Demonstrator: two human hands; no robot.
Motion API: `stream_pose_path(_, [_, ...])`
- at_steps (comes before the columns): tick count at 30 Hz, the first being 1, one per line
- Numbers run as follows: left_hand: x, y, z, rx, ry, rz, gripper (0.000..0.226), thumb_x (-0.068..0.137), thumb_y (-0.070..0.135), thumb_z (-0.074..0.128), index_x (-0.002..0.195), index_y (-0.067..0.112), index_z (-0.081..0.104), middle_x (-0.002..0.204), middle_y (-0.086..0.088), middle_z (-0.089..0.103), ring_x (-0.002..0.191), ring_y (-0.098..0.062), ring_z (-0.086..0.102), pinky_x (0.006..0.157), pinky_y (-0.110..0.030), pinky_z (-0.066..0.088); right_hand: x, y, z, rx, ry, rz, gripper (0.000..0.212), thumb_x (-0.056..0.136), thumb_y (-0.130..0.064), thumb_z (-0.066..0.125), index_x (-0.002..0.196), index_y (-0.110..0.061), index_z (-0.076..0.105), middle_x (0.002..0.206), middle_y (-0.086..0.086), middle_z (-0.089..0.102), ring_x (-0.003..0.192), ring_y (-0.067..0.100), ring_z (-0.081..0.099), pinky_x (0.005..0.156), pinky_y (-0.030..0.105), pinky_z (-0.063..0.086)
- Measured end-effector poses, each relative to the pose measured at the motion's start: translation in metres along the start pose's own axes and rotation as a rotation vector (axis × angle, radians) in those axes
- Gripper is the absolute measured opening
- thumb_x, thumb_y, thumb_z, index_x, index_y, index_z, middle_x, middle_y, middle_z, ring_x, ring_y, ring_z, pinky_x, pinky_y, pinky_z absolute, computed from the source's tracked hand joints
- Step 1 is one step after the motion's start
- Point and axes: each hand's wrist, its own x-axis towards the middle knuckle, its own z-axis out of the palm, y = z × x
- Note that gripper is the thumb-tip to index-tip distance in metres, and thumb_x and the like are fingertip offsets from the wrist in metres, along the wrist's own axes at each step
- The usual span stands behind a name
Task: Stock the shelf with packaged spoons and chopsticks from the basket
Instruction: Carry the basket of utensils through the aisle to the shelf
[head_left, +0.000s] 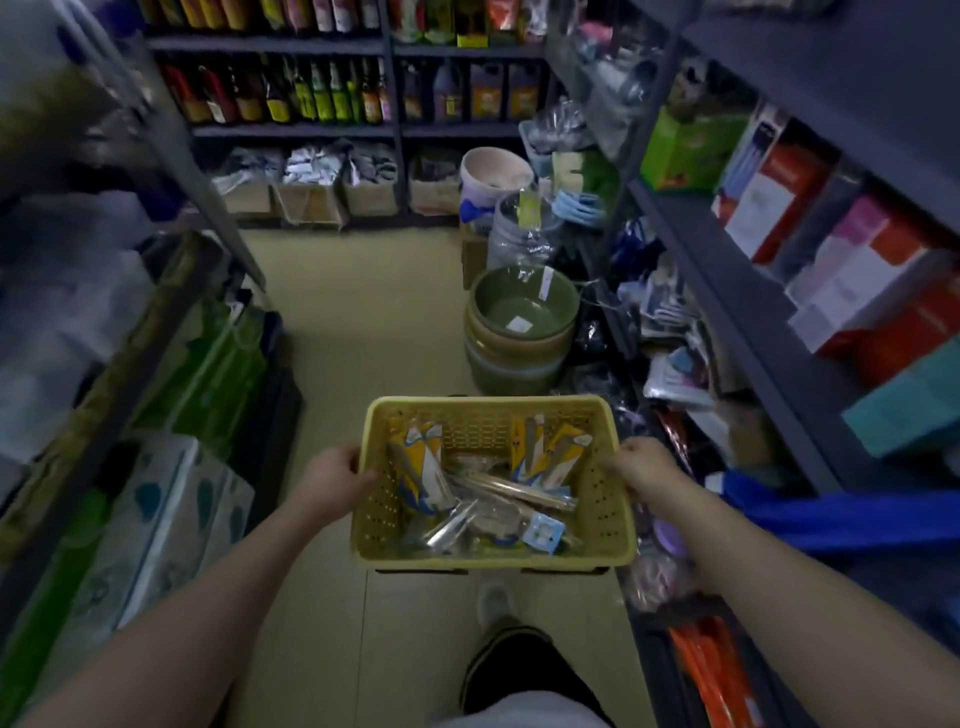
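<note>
Both our forearms reach forward to a yellow basket (493, 545), which we carry above the aisle floor: our left hand (335, 475) grasps its left rim and our right hand (641, 467) clasps its right rim. Inside the basket lie packaged spoons (415, 467) on yellow cards and packaged chopsticks (514, 491) crosswise; beyond the basket stand stacked green bowls (522, 322), and right of it a grey shelf (737, 291).

I had one basket (618, 525) between my two hands, left hand (335, 475) and right hand (641, 465). In it lay several packets, too jumbled to count. Ahead stood one stack of bowls (522, 332) and one pale bucket (493, 174).
</note>
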Motion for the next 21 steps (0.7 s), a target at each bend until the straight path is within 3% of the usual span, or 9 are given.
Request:
stream_pose_path(3, [0.089, 0.041, -0.011, -0.005, 0.005, 0.021, 0.024, 0.082, 0.014, 0.057, 0.105, 0.011, 0.063, 0.086, -0.005, 0.064, 0.076, -0.018, 0.062, 0.061, -0.026, 0.047, 0.085, -0.049, 0.0, 0.057, 0.015, 0.017, 0.006, 0.078, -0.008, 0.059, 0.072, -0.006, 0.058, 0.073, 0.017, 0.06, 0.065, 0.027, 0.058, 0.059, 0.029, 0.044])
stream_pose_path(10, [0.286, 0.127, -0.048, 0.068, -0.02, 0.007, 0.028, 0.083, 0.016, 0.058, 0.11, 0.01, 0.061, 0.09, -0.006, 0.064, 0.08, -0.02, 0.062, 0.066, -0.029, 0.047, 0.259, -0.177, -0.016, 0.073, -0.019, 0.059, 0.012, 0.08, -0.008, 0.059, 0.067, -0.007, 0.058, 0.074, 0.015, 0.063, 0.071, 0.03, 0.062, 0.063, 0.032, 0.051])
stream_pose_path(14, [0.387, 0.169, -0.077, 0.137, -0.031, 0.09, 0.022, 0.082, 0.014, 0.056, 0.102, 0.007, 0.063, 0.083, -0.008, 0.063, 0.074, -0.022, 0.059, 0.065, -0.027, 0.043, 0.339, -0.244, -0.02, 0.082, -0.024, 0.077, 0.01, 0.078, -0.005, 0.058, 0.068, -0.007, 0.061, 0.085, 0.021, 0.068, 0.082, 0.036, 0.067, 0.079, 0.046, 0.055])
stream_pose_path(17, [0.471, 0.19, -0.092, 0.135, -0.051, 0.099, 0.019, 0.083, 0.013, 0.055, 0.101, 0.008, 0.061, 0.088, -0.011, 0.065, 0.078, -0.026, 0.061, 0.067, -0.029, 0.046, 0.403, -0.285, -0.013, 0.089, 0.006, 0.086, 0.013, 0.078, -0.007, 0.059, 0.065, -0.008, 0.058, 0.083, 0.021, 0.066, 0.08, 0.033, 0.065, 0.074, 0.04, 0.053])
stream_pose_path(20, [0.566, 0.209, -0.104, 0.115, -0.101, 0.143, 0.003, 0.083, 0.009, 0.054, 0.084, 0.009, 0.057, 0.081, -0.012, 0.06, 0.076, -0.029, 0.059, 0.066, -0.033, 0.046, 0.472, -0.315, 0.005, 0.124, 0.034, 0.133, 0.009, 0.076, -0.011, 0.061, 0.068, -0.008, 0.057, 0.091, 0.026, 0.067, 0.084, 0.036, 0.066, 0.075, 0.045, 0.055])
stream_pose_path(21, [0.6, 0.215, -0.108, 0.129, -0.12, 0.158, 0.009, 0.082, 0.007, 0.055, 0.074, 0.01, 0.053, 0.074, -0.012, 0.056, 0.073, -0.028, 0.056, 0.063, -0.032, 0.043, 0.496, -0.323, 0.013, 0.137, 0.051, 0.158, 0.007, 0.075, -0.012, 0.062, 0.07, -0.007, 0.058, 0.095, 0.026, 0.067, 0.088, 0.038, 0.066, 0.079, 0.048, 0.055])
